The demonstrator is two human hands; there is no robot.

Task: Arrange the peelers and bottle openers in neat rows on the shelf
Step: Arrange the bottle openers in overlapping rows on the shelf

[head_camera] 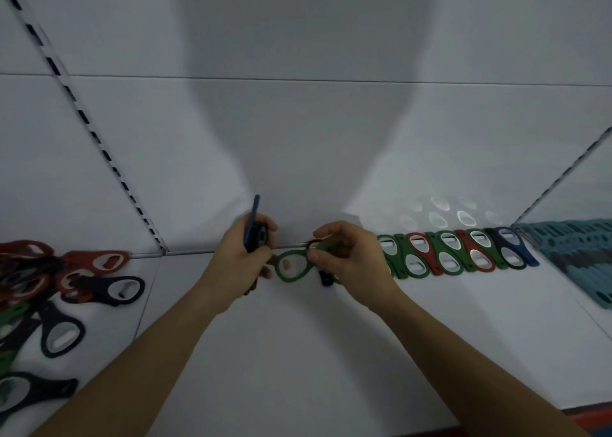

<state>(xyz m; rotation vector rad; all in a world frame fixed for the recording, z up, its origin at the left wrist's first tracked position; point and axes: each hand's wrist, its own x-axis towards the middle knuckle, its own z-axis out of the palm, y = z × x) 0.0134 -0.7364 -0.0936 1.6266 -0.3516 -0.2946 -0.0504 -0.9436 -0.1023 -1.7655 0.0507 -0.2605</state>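
Gripping-wise, both hands are busy: the left hand (243,257) is curling round a blue bottle opener (256,211) and holding it upright on its edge. The right hand (347,254) is pinching one end of a green bottle opener (278,269) between thumb and fingers. Both are hovering low over the white shelf (331,353) near its back edge, between the loose pile (76,284) on the left and the finished row (432,257) on the right.

A dark bit is poking out under the right hand. It might be another opener's tail, but I can't tell from this feed.

What's worrying me from here:
- That row is lying overlapped like shingles, so if the green one is coming in too flat or too fast, I'm expecting it to shove the end piece and ripple the whole line.
- A fingertip pinch on one end is letting the ring end hang free, so it could swing or slip.
- The left hand is sitting close by, and the two openers could snag.
- The teal stack (576,251) at the far right is looking tidy, and I'm not wanting a sleeve near it.

No brands, labels or writing are showing up readable anywhere.
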